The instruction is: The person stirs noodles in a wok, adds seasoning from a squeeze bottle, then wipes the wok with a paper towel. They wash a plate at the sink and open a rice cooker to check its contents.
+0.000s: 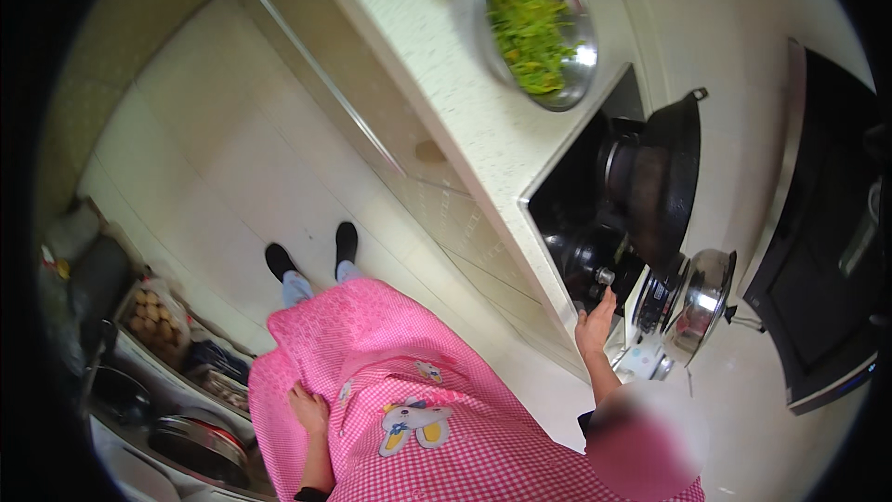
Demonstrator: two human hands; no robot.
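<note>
My right hand (596,326) reaches to the front of a black glass gas hob (568,216). Its fingertips are at a silver control knob (605,277), with the thumb apart; whether they touch the knob is unclear. On the hob sits a large dark wok (665,181). Against the pink checked apron (418,362) lies my left hand (308,408), its fingers partly bent on the cloth; I cannot tell if they pinch it. A steel bowl (585,77) of chopped green vegetables (533,35) stands on the counter beside the hob.
A shiny steel pot (704,303) stands past the wok, and a dark range hood (815,237) is at the right. The speckled counter (446,77) has a long front edge. At the lower left are a bag of round brown items (150,317) and several pans (198,450).
</note>
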